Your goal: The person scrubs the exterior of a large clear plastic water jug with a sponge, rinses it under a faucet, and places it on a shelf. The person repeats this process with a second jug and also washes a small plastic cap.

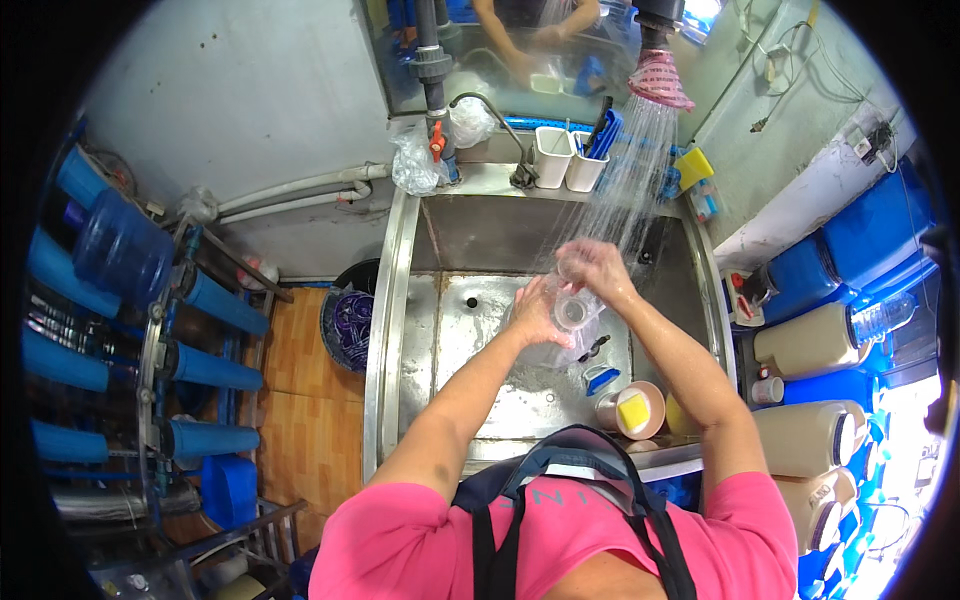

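My left hand (534, 313) grips a clear plastic water jug (553, 351) near its neck, low in a stainless steel sink (491, 416). The jug's round mouth (574, 312) faces up towards me. Just above it, my right hand (596, 271) is curled; its fingers are blurred, and I cannot tell whether they hold something small and clear. Water pours from a pipe outlet wrapped in pink plastic (658, 81) and falls around my right hand. A blue-backed brush (601, 380) lies on the sink floor, near a pinkish cup (651, 396) with a yellow sponge (634, 412).
Two white plastic containers (553, 157) stand on the back ledge beside a thin curved faucet (491, 112). A yellow sponge (694, 168) sits at the back right corner. Beige jerrycans (802, 439) line the right side; blue filter housings (214, 365) are at left. A dark bucket (349, 322) stands left of the sink.
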The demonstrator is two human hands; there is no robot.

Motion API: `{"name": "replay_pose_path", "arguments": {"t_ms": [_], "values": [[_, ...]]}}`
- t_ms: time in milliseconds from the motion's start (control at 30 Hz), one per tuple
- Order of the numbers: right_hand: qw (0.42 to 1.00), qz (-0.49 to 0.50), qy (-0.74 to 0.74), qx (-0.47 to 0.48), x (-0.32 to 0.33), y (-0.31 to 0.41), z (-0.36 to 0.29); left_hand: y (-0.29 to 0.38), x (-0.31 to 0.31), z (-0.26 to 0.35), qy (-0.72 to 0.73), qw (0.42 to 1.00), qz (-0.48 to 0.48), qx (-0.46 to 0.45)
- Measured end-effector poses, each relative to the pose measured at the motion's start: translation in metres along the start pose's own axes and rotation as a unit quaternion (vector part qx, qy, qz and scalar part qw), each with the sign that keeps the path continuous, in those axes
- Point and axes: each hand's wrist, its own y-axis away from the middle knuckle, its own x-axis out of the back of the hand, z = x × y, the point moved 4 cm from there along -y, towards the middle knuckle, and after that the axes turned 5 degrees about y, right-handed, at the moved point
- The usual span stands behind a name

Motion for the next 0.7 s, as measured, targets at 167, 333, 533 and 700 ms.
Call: {"name": "replay_pose_path", "arguments": {"t_ms": [167,333,533,700], "values": [[0.898,0.063,-0.375,-0.223,-0.006,-0.008,0.011,0.009,0.012,0.001,0.005,0.996,0.042,0.079],[0.877,-0.021,-0.456,-0.151,-0.028,-0.015,0.007,0.007,0.021,-0.012,0.025,0.991,0.107,0.076],[0.841,0.118,-0.478,-0.225,-0.001,-0.026,0.018,0.003,0.019,-0.016,0.022,0.991,0.085,0.100],[0.806,0.019,-0.569,-0.162,-0.001,-0.011,-0.013,-0.008,0.026,-0.008,0.096,0.979,0.096,0.153]]}}
